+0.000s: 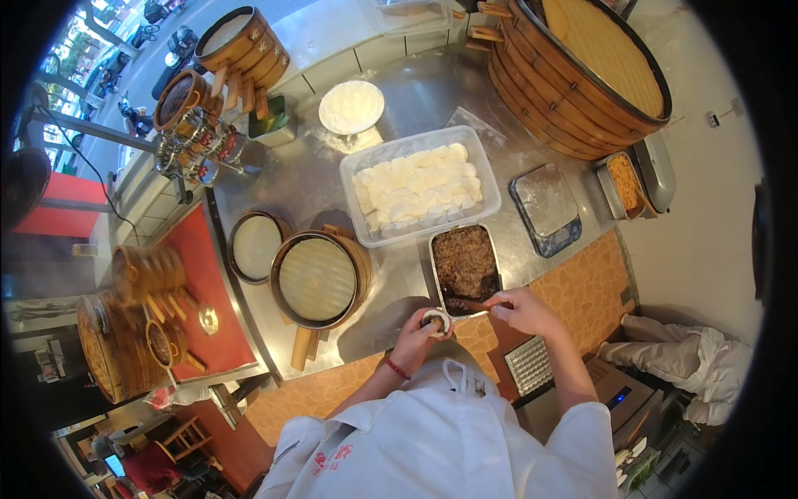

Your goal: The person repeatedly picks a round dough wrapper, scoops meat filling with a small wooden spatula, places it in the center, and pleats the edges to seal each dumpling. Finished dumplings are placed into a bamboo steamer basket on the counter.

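My left hand [414, 340] holds a round dough wrapper [444, 317] with brown filling in its middle, beside the near left corner of a metal tray. Brown minced filling [464, 259] lies in that tray [497, 249]. My right hand [527, 312] grips the handle of a small spatula [475, 305], whose end is in the tray's near part, at the filling. Just beyond stands a clear plastic tub [492, 190] of overlapping pale dough wrappers [418, 184]. To the left are two round bamboo steamers, a larger one [365, 280] and a smaller one [283, 227], each with a pale liner.
A white bowl of flour [351, 107] stands at the back. On the right are a flour-dusted scale [548, 206], a tall stack of steamers [561, 93] and a tray of orange shreds [623, 187]. More steamers [146, 274] stand left. Another person [686, 358] is at the right.
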`<state>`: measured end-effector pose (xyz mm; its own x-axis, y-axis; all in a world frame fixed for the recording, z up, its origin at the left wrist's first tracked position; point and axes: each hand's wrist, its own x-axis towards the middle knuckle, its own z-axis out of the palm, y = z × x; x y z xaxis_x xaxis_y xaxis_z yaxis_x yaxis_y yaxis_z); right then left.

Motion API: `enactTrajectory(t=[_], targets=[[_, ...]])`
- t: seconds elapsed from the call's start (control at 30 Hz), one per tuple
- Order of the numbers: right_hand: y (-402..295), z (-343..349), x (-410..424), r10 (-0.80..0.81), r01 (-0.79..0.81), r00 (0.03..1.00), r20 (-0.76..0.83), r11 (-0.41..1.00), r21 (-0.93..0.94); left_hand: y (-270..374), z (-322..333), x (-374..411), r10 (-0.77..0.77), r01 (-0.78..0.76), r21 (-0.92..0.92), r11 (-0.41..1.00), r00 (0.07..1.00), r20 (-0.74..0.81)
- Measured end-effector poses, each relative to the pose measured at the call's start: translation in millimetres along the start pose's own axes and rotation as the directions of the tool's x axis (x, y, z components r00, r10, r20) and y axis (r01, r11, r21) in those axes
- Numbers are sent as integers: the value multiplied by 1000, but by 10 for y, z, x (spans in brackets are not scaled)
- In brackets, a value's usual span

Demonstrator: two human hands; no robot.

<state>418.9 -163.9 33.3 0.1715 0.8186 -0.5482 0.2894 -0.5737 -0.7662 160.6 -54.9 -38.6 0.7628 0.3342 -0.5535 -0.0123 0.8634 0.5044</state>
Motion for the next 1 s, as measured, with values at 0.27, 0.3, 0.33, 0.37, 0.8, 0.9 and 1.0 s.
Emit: enactTrajectory(t=[0.27, 0.3, 0.33, 0.37, 0.8, 0.9, 1.0], targets=[[-228, 464, 21, -216, 87, 969, -116, 745, -661, 47, 22, -19, -42, 40, -19, 999, 996, -82], [-235, 444, 31, -211, 94, 973, -96, 739, -667, 51, 23, -23, -38, 36, -26, 999, 996, -82], [-233, 412, 47, -202, 97, 976, -80, 733, -673, 53, 23, -23, -38, 36, -32, 999, 996, -79], [-224, 371, 83, -207, 126, 977, -51, 751, -648, 54, 22, -23, -43, 41, -30, 999, 995, -93], [10, -134, -172, 172, -237, 970, 170, 818, 525, 200, 134, 25, 23, -28, -30, 999, 988, -152], [-61, 86, -349, 99, -68, 994, -52, 902, 425, 268, 247, 126, 53, -67, -107, 992, 990, -128], [-151, 422, -444, -144, 227, 909, -392, 958, 174, 307, 399, 280, 30, -59, -184, 981, 987, -160]])
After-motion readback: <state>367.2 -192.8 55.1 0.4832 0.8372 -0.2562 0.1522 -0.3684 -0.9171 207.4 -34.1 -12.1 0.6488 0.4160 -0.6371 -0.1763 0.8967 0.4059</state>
